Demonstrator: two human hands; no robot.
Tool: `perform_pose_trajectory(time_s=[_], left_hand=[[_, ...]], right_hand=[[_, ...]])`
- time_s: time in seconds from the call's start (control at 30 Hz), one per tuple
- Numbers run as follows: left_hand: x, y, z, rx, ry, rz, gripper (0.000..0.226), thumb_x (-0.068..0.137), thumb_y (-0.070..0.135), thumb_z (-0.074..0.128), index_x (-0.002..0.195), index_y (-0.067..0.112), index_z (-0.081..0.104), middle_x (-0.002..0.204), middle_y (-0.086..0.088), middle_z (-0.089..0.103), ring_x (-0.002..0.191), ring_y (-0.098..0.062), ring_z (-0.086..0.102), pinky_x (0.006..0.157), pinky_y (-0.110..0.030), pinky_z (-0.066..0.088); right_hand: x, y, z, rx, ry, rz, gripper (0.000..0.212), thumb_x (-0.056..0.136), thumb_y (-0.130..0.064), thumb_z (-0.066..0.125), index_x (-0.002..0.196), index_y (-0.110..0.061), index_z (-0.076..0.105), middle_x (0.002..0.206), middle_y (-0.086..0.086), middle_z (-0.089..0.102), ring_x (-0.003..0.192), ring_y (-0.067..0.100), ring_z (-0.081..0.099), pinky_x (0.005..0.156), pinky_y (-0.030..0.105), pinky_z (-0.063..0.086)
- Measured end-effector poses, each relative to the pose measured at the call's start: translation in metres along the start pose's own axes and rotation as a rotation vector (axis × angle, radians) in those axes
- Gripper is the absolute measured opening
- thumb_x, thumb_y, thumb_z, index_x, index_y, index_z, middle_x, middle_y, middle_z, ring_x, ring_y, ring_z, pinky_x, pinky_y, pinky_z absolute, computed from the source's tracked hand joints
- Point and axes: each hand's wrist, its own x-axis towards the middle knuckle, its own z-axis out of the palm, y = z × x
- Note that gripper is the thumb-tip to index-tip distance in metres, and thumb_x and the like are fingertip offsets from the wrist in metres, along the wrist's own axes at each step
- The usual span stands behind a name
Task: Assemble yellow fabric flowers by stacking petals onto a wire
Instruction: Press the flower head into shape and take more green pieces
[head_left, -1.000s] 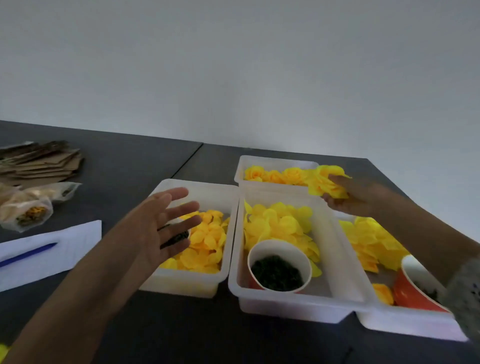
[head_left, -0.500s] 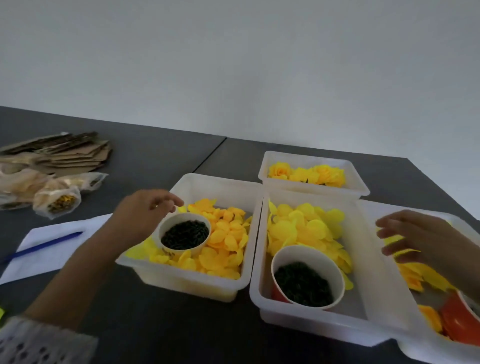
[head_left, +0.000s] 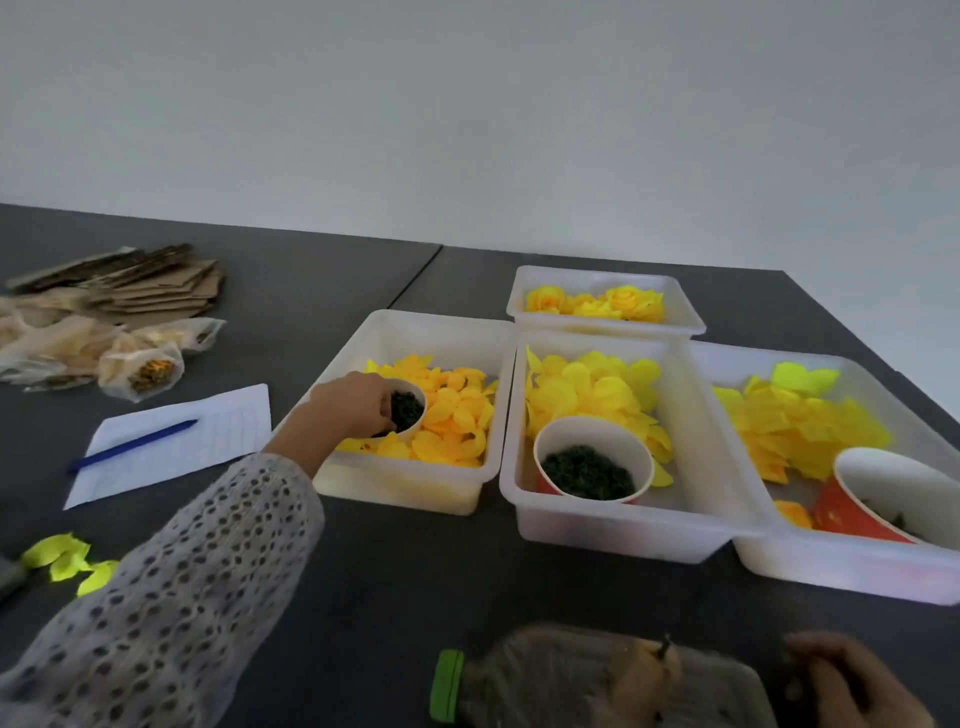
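Observation:
Four white trays stand on a dark table. My left hand (head_left: 358, 408) reaches into a paper cup (head_left: 418, 410) of dark green bits in the left tray (head_left: 415, 325), among orange-yellow petals (head_left: 457, 415). Its fingertips are hidden in the cup. The middle tray (head_left: 511, 467) holds yellow petals (head_left: 592, 389) and a second cup (head_left: 587, 434). The far tray (head_left: 685, 306) holds finished yellow flowers (head_left: 597, 304). My right hand (head_left: 852, 686) is blurred at the bottom right, beside a clear container (head_left: 545, 675) with a green lid. A thin dark stem (head_left: 665, 647) sticks up there.
The right tray (head_left: 883, 376) holds lemon petals (head_left: 800, 421) and an orange cup (head_left: 883, 493). A lined sheet (head_left: 218, 415) with a blue pen (head_left: 135, 444), plastic bags (head_left: 104, 353) and stacked cardboard (head_left: 150, 286) lie at the left. Loose yellow-green petals (head_left: 62, 558) lie near the front left.
My left hand moved from the cup's rim down into the cup. My right hand left the right tray and came back to the front edge, by the clear container. The view dropped.

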Motion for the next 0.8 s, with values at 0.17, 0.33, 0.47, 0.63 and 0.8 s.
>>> perform_pose_trajectory(time_s=[0.17,0.33,0.47,0.63,0.8], left_hand=[[-0.002,-0.007,0.005,-0.067,-0.039,0.012,0.025,0.092,0.032,0.060,0.075,0.015,0.057,0.085,-0.009,0.062,0.076,-0.027,0.059,0.066,-0.035,0.045],[-0.011,-0.009,0.004,-0.111,0.091,-0.027,0.026,0.093,0.033,0.051,0.072,0.017,0.050,0.082,-0.009,0.060,0.075,-0.027,0.058,0.067,-0.035,0.047],[-0.017,0.002,0.000,-0.024,0.067,-0.030,0.023,0.094,0.032,0.055,0.081,0.016,0.064,0.089,-0.008,0.062,0.082,-0.026,0.061,0.063,-0.031,0.044],[-0.017,0.017,-0.003,0.054,0.074,-0.074,0.020,0.095,0.031,0.054,0.098,0.014,0.063,0.092,-0.004,0.057,0.082,-0.024,0.057,0.067,-0.031,0.043],[-0.009,0.021,-0.011,-0.044,0.079,-0.081,0.022,0.092,0.020,0.056,0.075,0.006,0.052,0.083,-0.014,0.058,0.072,-0.027,0.053,0.062,-0.032,0.039]], right_hand=[[-0.022,-0.022,0.013,0.127,0.246,-0.033,0.038,0.088,0.016,0.046,0.073,-0.012,0.065,0.068,0.007,0.066,0.052,0.017,0.058,0.052,0.006,0.044],[-0.034,-0.024,0.009,0.144,0.198,-0.042,0.034,0.089,0.013,0.045,0.074,-0.010,0.065,0.068,0.012,0.065,0.053,0.017,0.057,0.051,0.017,0.046],[-0.037,-0.025,0.008,0.127,0.185,-0.028,0.035,0.087,0.013,0.046,0.072,-0.013,0.065,0.065,0.009,0.064,0.052,0.018,0.058,0.051,0.015,0.044],[-0.035,-0.023,0.006,0.112,0.155,-0.023,0.035,0.089,0.010,0.047,0.072,-0.015,0.064,0.064,0.007,0.064,0.058,0.024,0.061,0.050,0.016,0.044],[-0.036,-0.023,0.005,0.103,0.162,-0.027,0.035,0.088,0.010,0.047,0.070,-0.014,0.064,0.059,0.005,0.063,0.054,0.019,0.059,0.051,0.019,0.044]])
